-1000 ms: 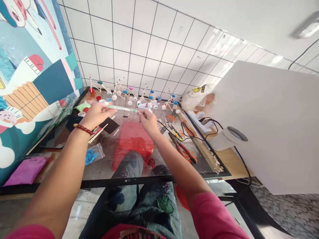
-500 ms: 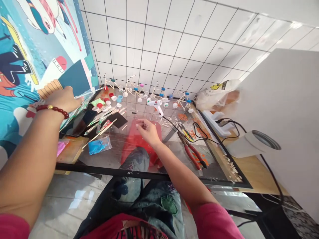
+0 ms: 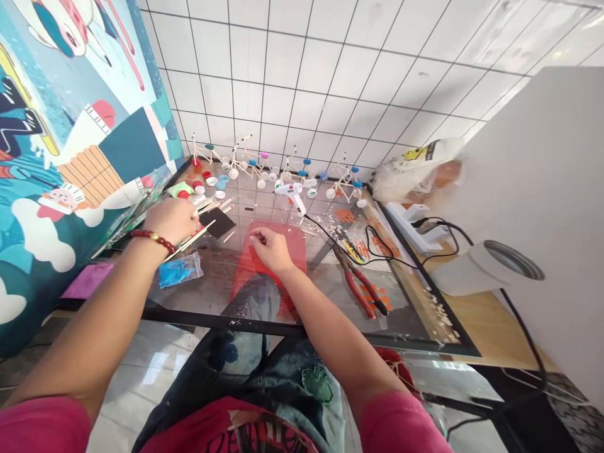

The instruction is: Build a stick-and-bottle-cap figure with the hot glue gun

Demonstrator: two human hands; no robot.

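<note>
My left hand (image 3: 170, 220), with a red bead bracelet on the wrist, is over the pile of thin sticks (image 3: 201, 234) at the table's left. Its fingers curl down and are mostly hidden, so any grip on a stick cannot be made out. My right hand (image 3: 271, 247) hovers over the glass top at the middle, thumb and index finger pinched together; whatever is between them is too small to name. A black square (image 3: 218, 223) lies right of my left hand. The white glue gun (image 3: 292, 196) rests beyond my right hand.
Stick figures with colored caps (image 3: 302, 173) stand along the tiled wall. Red-handled pliers (image 3: 361, 286), a black cord and a grey lamp-like cylinder (image 3: 486, 270) are at the right. A blue packet (image 3: 179, 270) lies near the left front. A white power strip (image 3: 418, 226) sits at the right edge.
My left hand has moved right and nearer, from the clear packaging by the printed panel to the stick pile. My right hand's fingers have drawn closer together. The view has shifted slightly.
</note>
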